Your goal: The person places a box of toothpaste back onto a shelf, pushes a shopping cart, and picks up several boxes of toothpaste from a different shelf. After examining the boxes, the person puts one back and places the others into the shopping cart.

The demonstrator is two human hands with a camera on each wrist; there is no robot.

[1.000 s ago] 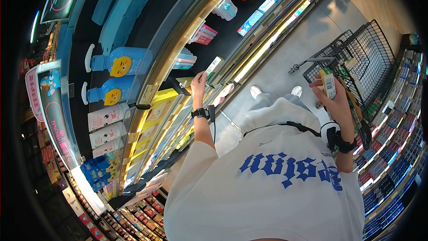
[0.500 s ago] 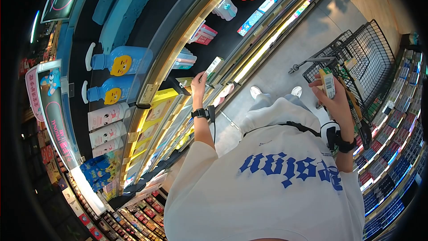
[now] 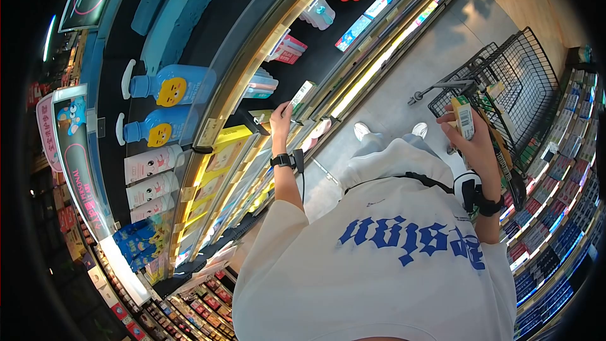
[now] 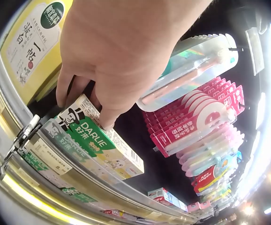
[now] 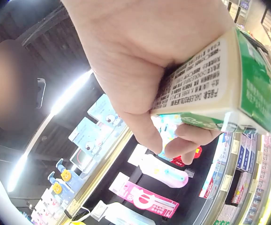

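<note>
My left hand (image 3: 280, 123) reaches into the shelf and pinches one end of a green and white DARLIE toothpaste box (image 4: 91, 134). In the left wrist view the box lies behind the clear shelf-front strip, above an 8.00 price label (image 4: 51, 157). One digit rests on its upper face; other fingertips are partly hidden behind its near end. My right hand (image 3: 476, 145) holds another toothpaste box (image 3: 466, 120), green, cream and yellow, out at my right side. Its printed side panel and green end show up close in the right wrist view, with the thumb and curled fingers around it.
Pink-carded toothbrush packs (image 4: 191, 124) hang beside my left hand, and a yellow box (image 4: 32, 47) stands on its other side. Blue pump bottles (image 3: 173, 88) line a higher shelf. A black wire shopping cart (image 3: 530, 88) stands at my right, near another shelf run (image 3: 568, 196).
</note>
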